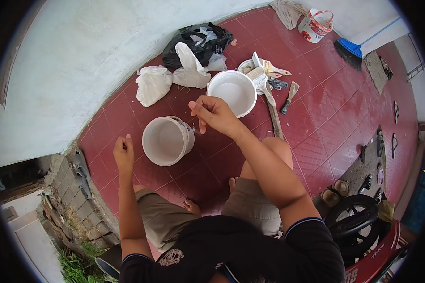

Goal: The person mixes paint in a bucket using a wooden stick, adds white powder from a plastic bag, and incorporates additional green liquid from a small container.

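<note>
My left hand (123,152) is raised to the left of a white bucket (188,137), thumb and fingers pressed together. Whatever it may pinch is too small to see. Over the gap between that bucket and a second white tub (250,104), my right hand (214,115) hovers with its fingers curled and the thumb against the index finger. Anything inside its grip is hidden. Neither hand touches the bucket as far as I can see. The bucket stands tilted toward me, pale inside, its wire handle at the far rim. White material coats the inside of the tub.
Brushes (274,70) lie across a container beside the tub, with a scraper (290,96) and a wooden stick (275,115) nearby. White bags (154,85) and a black bag (174,45) sit by the wall. Farther off are a red-white pail (315,29), a blue broom (349,49) and a motorbike (370,259).
</note>
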`<move>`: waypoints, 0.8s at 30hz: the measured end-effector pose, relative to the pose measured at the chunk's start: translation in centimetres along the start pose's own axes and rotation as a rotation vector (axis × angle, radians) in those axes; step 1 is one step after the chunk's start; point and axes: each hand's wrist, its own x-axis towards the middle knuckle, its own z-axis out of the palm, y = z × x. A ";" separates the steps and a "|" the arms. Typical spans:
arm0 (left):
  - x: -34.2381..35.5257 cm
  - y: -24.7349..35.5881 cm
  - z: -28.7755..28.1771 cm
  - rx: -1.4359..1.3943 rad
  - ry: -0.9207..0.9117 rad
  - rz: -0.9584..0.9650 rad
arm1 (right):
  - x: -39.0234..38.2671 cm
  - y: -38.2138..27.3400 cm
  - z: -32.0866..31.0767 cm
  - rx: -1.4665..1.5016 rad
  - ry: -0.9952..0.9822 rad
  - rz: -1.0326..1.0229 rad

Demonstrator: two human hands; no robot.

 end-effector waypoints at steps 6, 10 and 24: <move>-3.2 -5.9 -0.4 -0.088 0.149 -0.080 | 0.1 -0.7 -3.0 0.186 0.341 -0.233; -4.5 -10.0 -1.1 -0.168 0.258 -0.023 | -0.7 -2.1 -5.3 0.152 0.536 -0.323; -9.2 -15.3 -6.8 -0.128 0.132 -0.363 | -9.6 13.5 -24.9 -1.040 0.995 0.040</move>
